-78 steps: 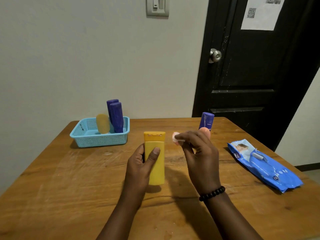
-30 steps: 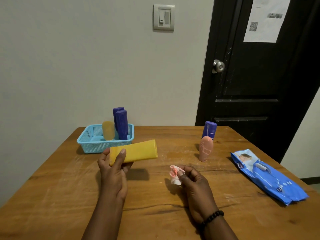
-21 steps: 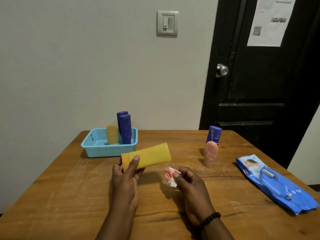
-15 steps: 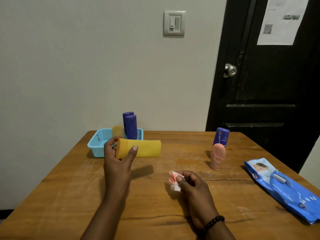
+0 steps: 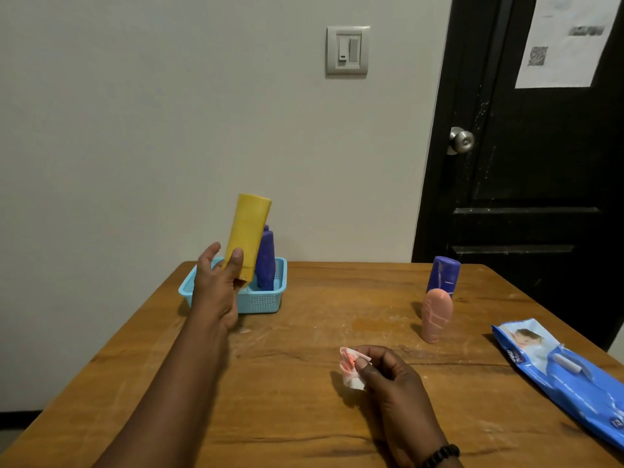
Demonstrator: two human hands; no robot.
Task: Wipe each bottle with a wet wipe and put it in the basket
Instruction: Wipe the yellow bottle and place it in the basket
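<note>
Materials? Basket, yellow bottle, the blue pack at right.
Basket: light blue plastic, judging by its moulded mesh walls. Yellow bottle: looks like matte opaque plastic, with no glare. Wipes pack: glossy plastic film, wrinkled and printed, with a flap on top.

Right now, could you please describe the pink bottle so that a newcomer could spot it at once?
On the wooden table, look toward the right side near the black door. The pink bottle stands there, just in front of a purple bottle; it alone is salmon pink.
</note>
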